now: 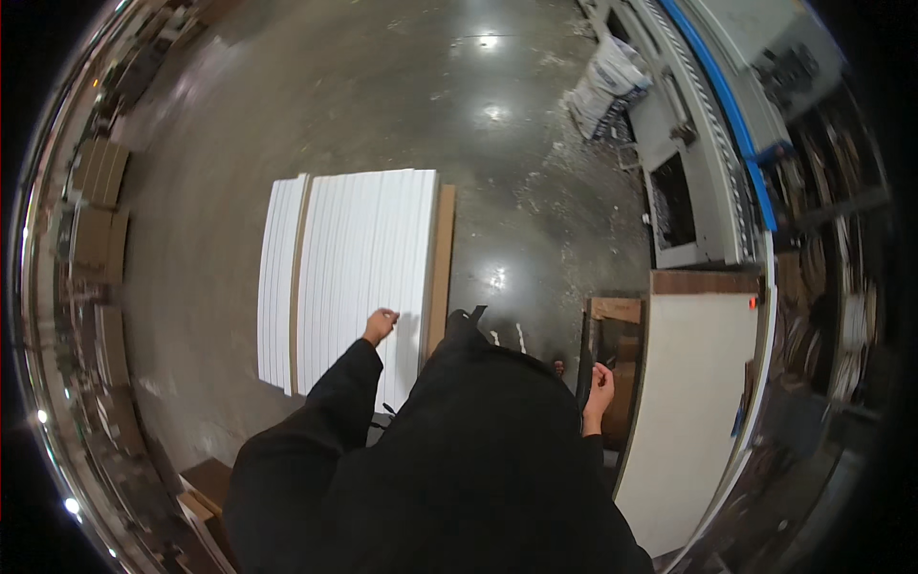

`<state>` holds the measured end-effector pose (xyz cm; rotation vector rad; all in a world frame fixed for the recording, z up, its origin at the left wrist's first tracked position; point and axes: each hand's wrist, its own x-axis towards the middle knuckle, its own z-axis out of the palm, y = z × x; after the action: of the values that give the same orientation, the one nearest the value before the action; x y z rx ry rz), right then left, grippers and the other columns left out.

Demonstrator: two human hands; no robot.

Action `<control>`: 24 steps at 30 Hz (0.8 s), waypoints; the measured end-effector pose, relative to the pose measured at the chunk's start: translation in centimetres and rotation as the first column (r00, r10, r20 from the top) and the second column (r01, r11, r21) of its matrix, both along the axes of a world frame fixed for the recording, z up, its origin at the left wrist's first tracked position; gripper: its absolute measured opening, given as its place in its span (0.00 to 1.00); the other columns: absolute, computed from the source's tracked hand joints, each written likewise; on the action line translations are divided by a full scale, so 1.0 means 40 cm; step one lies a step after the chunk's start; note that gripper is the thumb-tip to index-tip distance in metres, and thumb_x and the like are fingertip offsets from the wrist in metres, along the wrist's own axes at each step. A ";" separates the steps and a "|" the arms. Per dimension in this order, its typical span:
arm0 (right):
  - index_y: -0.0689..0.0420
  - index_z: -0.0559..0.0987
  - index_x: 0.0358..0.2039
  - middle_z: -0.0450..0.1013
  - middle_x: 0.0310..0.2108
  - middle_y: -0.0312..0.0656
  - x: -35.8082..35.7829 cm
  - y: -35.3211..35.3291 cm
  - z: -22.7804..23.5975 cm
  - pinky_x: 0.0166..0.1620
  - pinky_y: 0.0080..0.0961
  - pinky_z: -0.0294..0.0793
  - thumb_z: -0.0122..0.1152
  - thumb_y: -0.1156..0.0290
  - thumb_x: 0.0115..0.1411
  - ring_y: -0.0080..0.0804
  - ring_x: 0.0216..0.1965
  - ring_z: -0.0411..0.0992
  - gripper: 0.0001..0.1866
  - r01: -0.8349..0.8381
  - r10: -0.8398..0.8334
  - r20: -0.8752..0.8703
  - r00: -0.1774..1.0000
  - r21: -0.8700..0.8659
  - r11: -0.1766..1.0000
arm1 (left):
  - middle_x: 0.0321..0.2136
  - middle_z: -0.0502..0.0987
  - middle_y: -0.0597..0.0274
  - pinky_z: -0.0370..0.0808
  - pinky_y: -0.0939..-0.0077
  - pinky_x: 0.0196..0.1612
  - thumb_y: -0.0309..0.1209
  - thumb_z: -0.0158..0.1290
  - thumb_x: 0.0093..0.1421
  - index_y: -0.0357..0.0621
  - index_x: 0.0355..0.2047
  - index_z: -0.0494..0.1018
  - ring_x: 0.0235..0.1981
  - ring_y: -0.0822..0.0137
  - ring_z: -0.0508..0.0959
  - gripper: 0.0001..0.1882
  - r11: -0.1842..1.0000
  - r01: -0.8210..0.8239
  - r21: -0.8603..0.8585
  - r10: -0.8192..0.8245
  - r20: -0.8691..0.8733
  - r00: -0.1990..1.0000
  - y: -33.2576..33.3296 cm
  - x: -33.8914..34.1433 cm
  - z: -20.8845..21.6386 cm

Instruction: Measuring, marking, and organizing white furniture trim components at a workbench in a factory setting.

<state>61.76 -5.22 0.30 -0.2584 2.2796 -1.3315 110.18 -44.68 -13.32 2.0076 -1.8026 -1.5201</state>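
My left hand (381,326) is over a stack of long white panels (363,239), its fingers curled in and no object visible in them. The panels are side by side, with a brown strip (299,258) between two groups and a brown board (444,253) along the right side. My right hand (599,390) is at the right, fingers bent together beside a narrow dark strip (586,354). Whether it grips that strip cannot be made out. Black clothing covers my arms and the lower middle of the view.
On the right stands a pale-topped table (684,383), with a brown wooden frame (615,309) beside it. Beyond is a long grey machine (669,143) with a blue rail (732,115) and a white sack (607,86). Cardboard boxes (96,239) line the left. Small scraps lie on the concrete floor (382,86).
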 end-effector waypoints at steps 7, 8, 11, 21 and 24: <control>0.60 0.84 0.44 0.78 0.33 0.39 -0.097 0.269 0.040 0.42 0.28 0.76 0.64 0.68 0.67 0.28 0.34 0.75 0.11 0.193 -0.171 -0.256 0.951 0.061 0.979 | 0.38 0.85 0.53 0.81 0.71 0.41 0.38 0.58 0.71 0.31 0.52 0.78 0.35 0.66 0.84 0.20 0.999 0.028 -0.024 -0.034 -0.295 0.955 -0.046 -0.619 0.163; 0.60 0.84 0.44 0.81 0.35 0.41 -0.121 0.293 0.048 0.44 0.30 0.78 0.64 0.66 0.68 0.32 0.37 0.79 0.11 0.238 -0.216 -0.251 0.944 0.059 0.969 | 0.38 0.85 0.53 0.81 0.72 0.42 0.37 0.57 0.72 0.31 0.52 0.78 0.35 0.66 0.84 0.19 0.996 0.068 -0.053 -0.082 -0.351 0.933 -0.015 -0.720 0.186; 0.61 0.84 0.43 0.82 0.37 0.44 -0.213 0.400 0.038 0.46 0.32 0.79 0.64 0.67 0.68 0.36 0.39 0.81 0.10 0.320 -0.296 -0.256 0.920 0.059 0.945 | 0.40 0.84 0.56 0.79 0.72 0.45 0.35 0.57 0.72 0.30 0.55 0.77 0.40 0.68 0.82 0.19 0.949 0.292 -0.121 -0.314 -0.470 0.825 0.136 -1.030 0.264; 0.58 0.83 0.45 0.82 0.41 0.47 -0.297 0.596 0.006 0.48 0.36 0.80 0.64 0.68 0.68 0.42 0.42 0.82 0.09 0.596 -0.553 -0.315 0.772 0.056 0.801 | 0.37 0.85 0.54 0.80 0.65 0.43 0.36 0.62 0.67 0.40 0.55 0.78 0.41 0.56 0.86 0.20 0.197 0.868 -0.455 -0.978 -0.158 0.139 0.583 -1.650 0.537; 0.58 0.83 0.45 0.82 0.40 0.46 -0.219 0.609 0.009 0.47 0.36 0.80 0.65 0.68 0.68 0.42 0.41 0.82 0.09 0.665 -0.594 -0.330 0.734 0.174 0.726 | 0.38 0.85 0.50 0.80 0.60 0.44 0.37 0.62 0.66 0.39 0.53 0.79 0.42 0.52 0.86 0.19 0.088 0.902 -0.422 -0.972 -0.236 -0.015 0.662 -1.803 0.534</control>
<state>53.00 19.16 0.68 0.5488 2.8913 -1.2900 38.05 -18.21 8.03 -0.1956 -2.9860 -1.6102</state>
